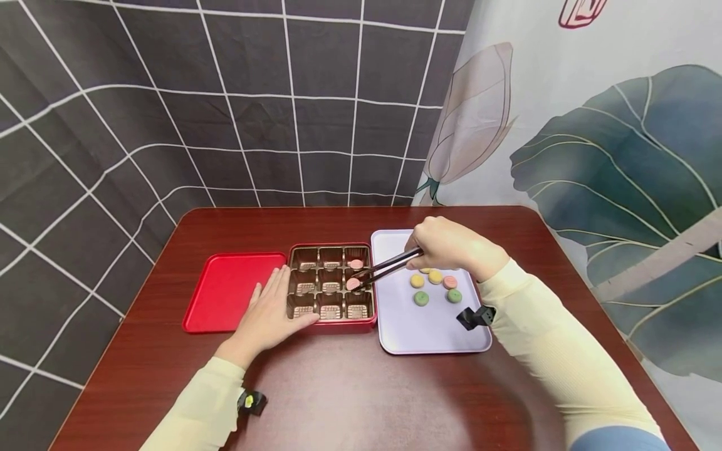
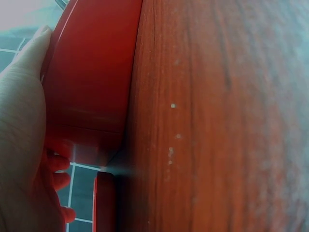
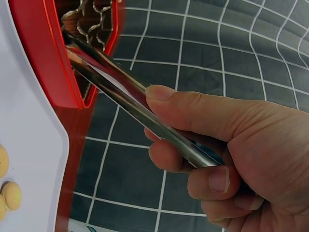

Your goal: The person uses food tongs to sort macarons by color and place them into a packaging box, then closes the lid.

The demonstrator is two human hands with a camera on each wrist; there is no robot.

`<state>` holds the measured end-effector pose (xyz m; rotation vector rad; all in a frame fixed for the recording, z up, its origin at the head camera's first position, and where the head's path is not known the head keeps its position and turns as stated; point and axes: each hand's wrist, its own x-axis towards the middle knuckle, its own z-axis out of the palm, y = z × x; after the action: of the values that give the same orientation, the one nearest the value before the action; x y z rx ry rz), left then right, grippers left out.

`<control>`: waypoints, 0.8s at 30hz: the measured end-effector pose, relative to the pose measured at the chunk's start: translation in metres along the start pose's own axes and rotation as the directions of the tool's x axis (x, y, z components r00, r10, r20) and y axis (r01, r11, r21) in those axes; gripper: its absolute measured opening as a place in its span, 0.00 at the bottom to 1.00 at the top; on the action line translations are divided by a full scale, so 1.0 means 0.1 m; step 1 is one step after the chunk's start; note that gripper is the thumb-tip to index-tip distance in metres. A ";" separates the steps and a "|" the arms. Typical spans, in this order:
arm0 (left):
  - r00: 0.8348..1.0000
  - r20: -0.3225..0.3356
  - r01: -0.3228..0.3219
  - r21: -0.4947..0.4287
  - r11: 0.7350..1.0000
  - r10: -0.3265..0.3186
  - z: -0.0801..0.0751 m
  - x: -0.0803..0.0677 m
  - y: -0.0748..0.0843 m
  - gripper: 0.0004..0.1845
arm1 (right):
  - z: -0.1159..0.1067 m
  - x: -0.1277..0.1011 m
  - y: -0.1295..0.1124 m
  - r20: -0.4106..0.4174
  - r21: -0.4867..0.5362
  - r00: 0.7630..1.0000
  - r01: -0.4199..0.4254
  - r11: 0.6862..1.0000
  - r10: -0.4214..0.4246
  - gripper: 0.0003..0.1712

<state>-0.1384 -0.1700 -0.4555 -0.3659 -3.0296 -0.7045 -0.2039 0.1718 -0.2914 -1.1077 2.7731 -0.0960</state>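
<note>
Left hand (image 1: 269, 316) spread flat against the red box's (image 1: 333, 321) near-left edge, right hand (image 1: 451, 247) pinching dark tongs (image 1: 389, 265), pink sweet (image 1: 353, 284) at their tips over the middle-right cell, lavender tray (image 1: 429, 332) bare below the wrist.

A flat red metal lid (image 1: 228, 289) lies on a dark reddish-brown wooden table (image 1: 350, 388). Behind hang a dark grey grid-patterned cloth (image 1: 225, 100) and a white leaf-printed curtain (image 1: 609, 138).

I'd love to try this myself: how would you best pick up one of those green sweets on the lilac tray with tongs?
Pinch the green sweet across its rounded sides, coming from above. It lies flat on the lilac tray, slightly apart from its neighbours, so the tongs probably fit on either side.
</note>
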 end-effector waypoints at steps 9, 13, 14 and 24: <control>1.000 -0.003 -0.001 0.011 1.000 0.001 0.00 -0.01 0.01 0.62 | 0.04 -0.03 0.05 -0.015 0.006 1.000 -0.010 1.000 0.010 0.05; 1.000 -0.005 -0.003 0.012 1.000 0.003 0.00 -0.01 0.01 0.62 | 0.05 -0.03 0.07 -0.018 0.007 1.000 -0.004 1.000 0.004 0.05; 1.000 -0.004 -0.004 0.013 1.000 0.004 0.00 -0.01 0.00 0.62 | 0.05 -0.03 0.07 -0.017 0.008 1.000 -0.004 1.000 0.005 0.05; 1.000 -0.003 -0.005 0.014 1.000 0.005 0.00 -0.01 0.01 0.62 | 0.08 -0.05 0.10 -0.035 0.029 0.999 0.000 1.000 0.001 0.05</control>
<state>-0.1373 -0.1695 -0.4551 -0.3710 -3.0277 -0.6833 -0.2057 0.1827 -0.3002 -1.1089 2.7937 -0.1565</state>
